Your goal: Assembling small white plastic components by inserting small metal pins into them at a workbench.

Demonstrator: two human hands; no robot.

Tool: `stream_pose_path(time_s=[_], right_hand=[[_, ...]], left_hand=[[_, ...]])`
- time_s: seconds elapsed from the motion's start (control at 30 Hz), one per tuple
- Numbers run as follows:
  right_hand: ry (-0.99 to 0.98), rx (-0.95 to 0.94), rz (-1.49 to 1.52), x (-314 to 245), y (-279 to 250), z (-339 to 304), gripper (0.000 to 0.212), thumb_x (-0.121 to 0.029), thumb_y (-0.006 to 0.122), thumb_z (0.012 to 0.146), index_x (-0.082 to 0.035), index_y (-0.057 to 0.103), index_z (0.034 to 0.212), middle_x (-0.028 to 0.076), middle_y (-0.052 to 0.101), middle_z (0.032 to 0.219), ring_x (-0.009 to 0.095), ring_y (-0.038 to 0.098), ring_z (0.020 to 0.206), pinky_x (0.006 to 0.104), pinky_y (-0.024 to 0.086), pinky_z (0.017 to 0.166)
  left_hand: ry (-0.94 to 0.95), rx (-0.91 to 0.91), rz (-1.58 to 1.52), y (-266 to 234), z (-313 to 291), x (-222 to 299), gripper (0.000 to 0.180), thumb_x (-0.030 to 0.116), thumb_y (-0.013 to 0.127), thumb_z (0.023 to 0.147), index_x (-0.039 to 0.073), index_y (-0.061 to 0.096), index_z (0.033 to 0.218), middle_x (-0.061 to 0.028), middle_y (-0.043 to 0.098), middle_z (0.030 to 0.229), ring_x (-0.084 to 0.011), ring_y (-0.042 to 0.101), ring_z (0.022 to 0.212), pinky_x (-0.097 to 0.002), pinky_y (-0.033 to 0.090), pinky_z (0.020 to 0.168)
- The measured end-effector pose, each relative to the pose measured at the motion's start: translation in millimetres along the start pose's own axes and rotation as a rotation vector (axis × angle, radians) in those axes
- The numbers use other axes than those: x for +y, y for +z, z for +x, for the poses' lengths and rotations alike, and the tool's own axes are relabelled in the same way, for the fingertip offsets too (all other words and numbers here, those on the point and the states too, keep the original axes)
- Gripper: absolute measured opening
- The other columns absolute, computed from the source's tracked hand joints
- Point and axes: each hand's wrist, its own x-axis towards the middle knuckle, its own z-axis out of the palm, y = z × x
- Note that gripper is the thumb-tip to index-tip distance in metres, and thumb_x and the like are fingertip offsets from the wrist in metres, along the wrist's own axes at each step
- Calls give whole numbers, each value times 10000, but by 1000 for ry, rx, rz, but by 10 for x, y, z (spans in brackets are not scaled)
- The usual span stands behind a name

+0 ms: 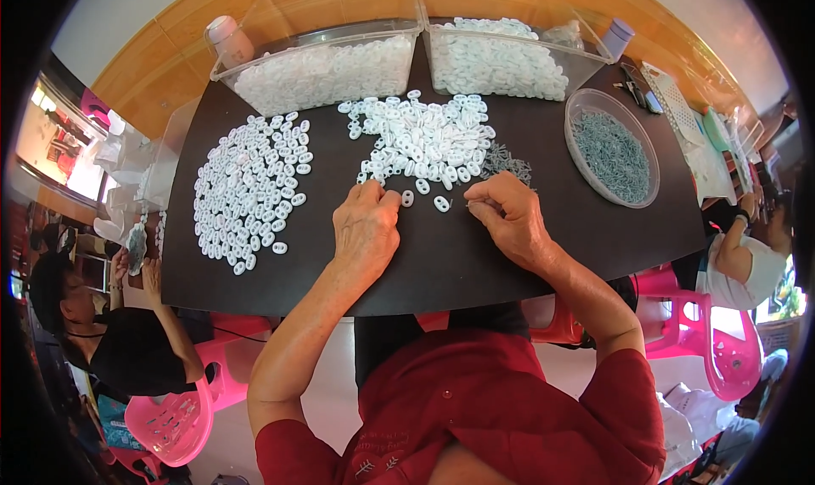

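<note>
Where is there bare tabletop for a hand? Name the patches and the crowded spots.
Bare table: near edge, between left forearm and right forearm; the lane between the left white heap and middle white heap; the stretch between right hand and round tub. Crowded: the back, lined by clear bins, and the middle heap, with grey pieces at its right.

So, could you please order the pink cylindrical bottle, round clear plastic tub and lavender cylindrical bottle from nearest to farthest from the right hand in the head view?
1. Round clear tub: right of the right hand.
2. Lavender bottle: far right.
3. Pink bottle: far left.
</note>
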Motion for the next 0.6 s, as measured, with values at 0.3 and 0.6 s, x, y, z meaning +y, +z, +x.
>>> stream_pose_path(time_s=[0.3,0.6], right_hand=[[-136,26,-7,-91,9,-7,143,33,659,736,-41,638,857,56,561,737,175,520,658,291,422,604],[226,-57,270,-324,158,-80,131,-5,650,804,-24,633,932,7,589,825,56,518,707,218,431,646]], left_hand=[[-44,-6,29,-5,-43,23,119,-35,647,654,22,587,739,-92,510,731,-276,560,725,-388,462,589],[-515,15,-777,-218,-171,166,98,52,698,767,14,634,832,-85,624,726,-162,566,590,-277,443,522]])
